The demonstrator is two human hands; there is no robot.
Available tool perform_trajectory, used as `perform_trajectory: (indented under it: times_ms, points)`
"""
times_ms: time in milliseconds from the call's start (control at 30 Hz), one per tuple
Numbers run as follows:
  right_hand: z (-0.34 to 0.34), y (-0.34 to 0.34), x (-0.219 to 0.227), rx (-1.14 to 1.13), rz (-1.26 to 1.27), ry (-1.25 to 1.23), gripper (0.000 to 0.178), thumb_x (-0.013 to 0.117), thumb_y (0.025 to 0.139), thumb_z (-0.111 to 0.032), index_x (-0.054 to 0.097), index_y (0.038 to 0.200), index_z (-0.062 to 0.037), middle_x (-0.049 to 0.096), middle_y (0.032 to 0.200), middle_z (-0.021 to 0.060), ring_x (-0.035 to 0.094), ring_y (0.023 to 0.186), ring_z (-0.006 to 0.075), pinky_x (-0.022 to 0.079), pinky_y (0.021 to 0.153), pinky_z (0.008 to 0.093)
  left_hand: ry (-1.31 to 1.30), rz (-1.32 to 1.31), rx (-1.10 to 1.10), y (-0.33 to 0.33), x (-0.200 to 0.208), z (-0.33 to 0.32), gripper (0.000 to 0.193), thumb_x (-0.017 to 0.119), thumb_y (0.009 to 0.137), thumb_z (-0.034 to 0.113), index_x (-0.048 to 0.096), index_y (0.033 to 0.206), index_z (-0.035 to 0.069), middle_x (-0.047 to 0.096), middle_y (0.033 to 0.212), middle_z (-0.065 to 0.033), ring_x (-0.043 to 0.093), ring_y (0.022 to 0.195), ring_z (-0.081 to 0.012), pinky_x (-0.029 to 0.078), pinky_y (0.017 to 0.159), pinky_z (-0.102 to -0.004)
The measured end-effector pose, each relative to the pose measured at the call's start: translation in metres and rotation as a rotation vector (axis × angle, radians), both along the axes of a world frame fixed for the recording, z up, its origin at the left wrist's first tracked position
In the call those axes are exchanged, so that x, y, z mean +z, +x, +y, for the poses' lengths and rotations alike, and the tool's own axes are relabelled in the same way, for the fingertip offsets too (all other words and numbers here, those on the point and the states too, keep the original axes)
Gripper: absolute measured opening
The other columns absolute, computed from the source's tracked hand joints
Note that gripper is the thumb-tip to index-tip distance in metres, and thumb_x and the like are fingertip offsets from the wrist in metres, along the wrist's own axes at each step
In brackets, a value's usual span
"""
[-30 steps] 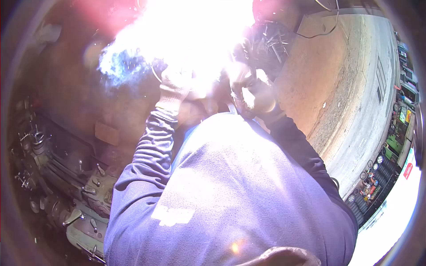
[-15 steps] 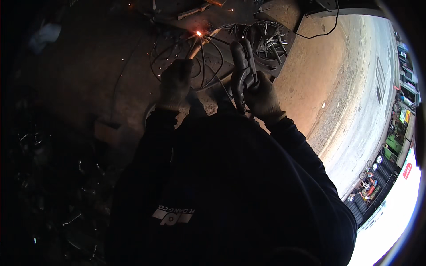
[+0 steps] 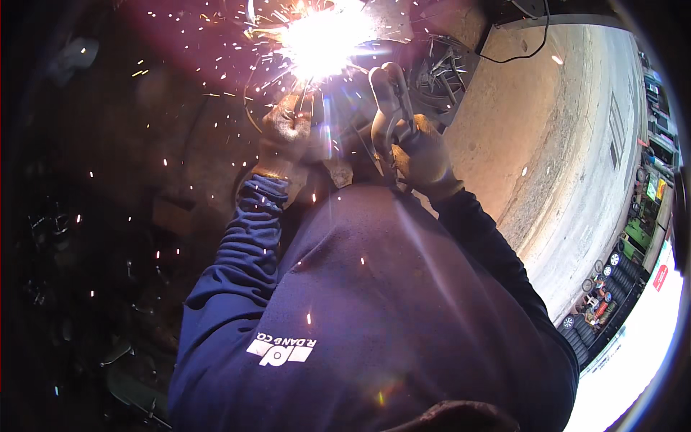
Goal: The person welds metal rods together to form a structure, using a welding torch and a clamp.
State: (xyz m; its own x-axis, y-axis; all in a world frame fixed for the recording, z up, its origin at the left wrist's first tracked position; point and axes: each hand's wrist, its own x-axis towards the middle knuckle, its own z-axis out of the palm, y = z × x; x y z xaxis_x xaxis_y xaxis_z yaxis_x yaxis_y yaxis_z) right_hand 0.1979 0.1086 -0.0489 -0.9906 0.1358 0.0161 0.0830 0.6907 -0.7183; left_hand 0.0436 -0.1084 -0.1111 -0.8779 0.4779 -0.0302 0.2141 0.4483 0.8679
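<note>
dark, curved, two-armed holder (image 3: 386,108): gripped in the gloved right hand (image 3: 423,155)
pose: looped end up
spot: below the white glare (image 3: 327,39)

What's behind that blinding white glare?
Just right of the white glare, part of a flat plate shows, and sparks scatter outward. Whatever sits directly behind the glare is washed out, so I can't tell.

V. bright arc glare (image 3: 327,42), dim L bkgd (image 3: 108,216)
</note>
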Motion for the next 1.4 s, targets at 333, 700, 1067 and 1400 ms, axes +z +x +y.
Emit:
perform_trajectory:
  times_ms: [333,700,1067,1400]
  points:
    - [-0.016,0.01,-0.011,-0.384,-0.183,-0.523,0.029,0.068,0.085,-0.014,0.061,0.111,-0.0015,0.07,0.099,0.0151,0.07,0.093,0.0249,0.054,0.081,0.0377,0.027,0.142,-0.03,0.002,-0.031,-0.012,0.016,0.059,0.092,0.01,0.064,0.105,0.004,0.066,0.082,-0.016,0.066,0.075,-0.0368,0.053,0.07,-0.0419]
    - [-0.011,0.012,0.0,-0.391,-0.205,-0.268,0.035,0.07,0.083,-0.017,0.058,0.11,0.001,0.069,0.093,0.0187,0.07,0.089,0.0298,0.054,0.077,0.0405,0.053,0.227,-0.037,0.001,-0.026,-0.011,0.02,0.061,0.1,0.025,0.064,0.095,0.005,0.066,0.086,-0.0172,0.066,0.078,-0.0393,0.05,0.066,-0.048]
    - [-0.017,0.004,0.007,-0.348,-0.32,-0.316,0.048,0.073,0.082,-0.022,0.058,0.121,0.0021,0.071,0.105,0.0212,0.071,0.1,0.0318,0.054,0.085,0.0407,0.001,0.172,-0.017,0.002,-0.021,-0.008,0.021,0.061,0.099,0.026,0.064,0.095,0.006,0.067,0.087,-0.0173,0.067,0.081,-0.04,0.051,0.067,-0.0469]
    - [-0.034,0.004,-0.007,-0.354,-0.078,-1.157,0.027,0.065,0.098,-0.021,0.062,0.114,0.0005,0.066,0.093,0.0083,0.064,0.089,0.0141,0.053,0.079,0.0339,0.021,0.001,0.02,0.004,-0.012,-0.014,0.022,0.062,0.097,0.025,0.068,0.101,0.004,0.068,0.087,-0.0192,0.069,0.083,-0.0365,0.053,0.073,-0.0439]
